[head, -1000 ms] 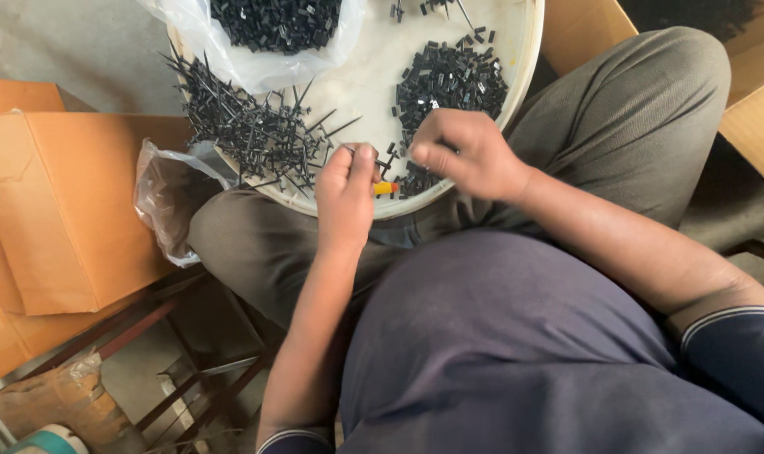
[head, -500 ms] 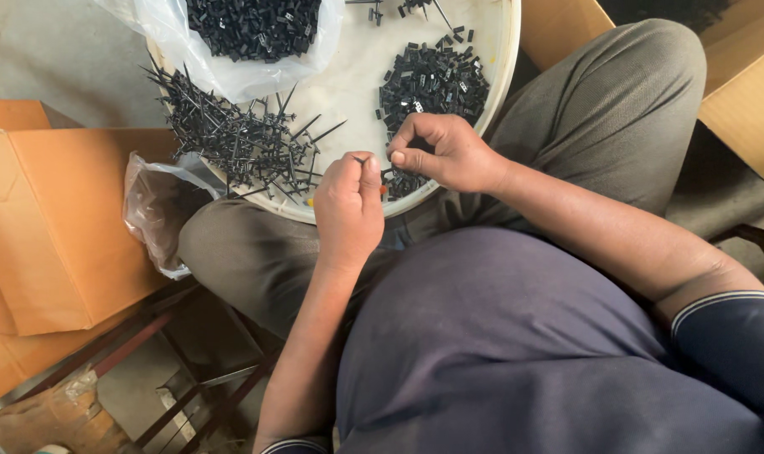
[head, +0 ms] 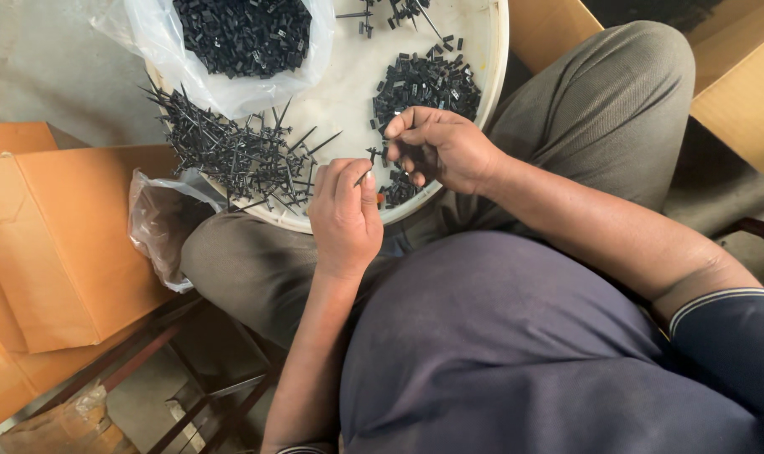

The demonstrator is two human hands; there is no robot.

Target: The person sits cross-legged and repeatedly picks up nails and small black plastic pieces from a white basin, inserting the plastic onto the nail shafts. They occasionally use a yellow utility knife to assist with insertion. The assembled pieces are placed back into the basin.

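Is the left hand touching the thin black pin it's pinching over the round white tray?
Touching. The head view shows the left hand fingertips closed on the thin black pin.

Bare tray (head: 348, 92) lies open between the spiky pin heap (head: 231, 151), clip pile (head: 424, 80) and plastic bag (head: 239, 42).

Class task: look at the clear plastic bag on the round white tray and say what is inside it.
The clear plastic bag holds a heap of small black pieces. Its upper part is cut off by the picture edge.
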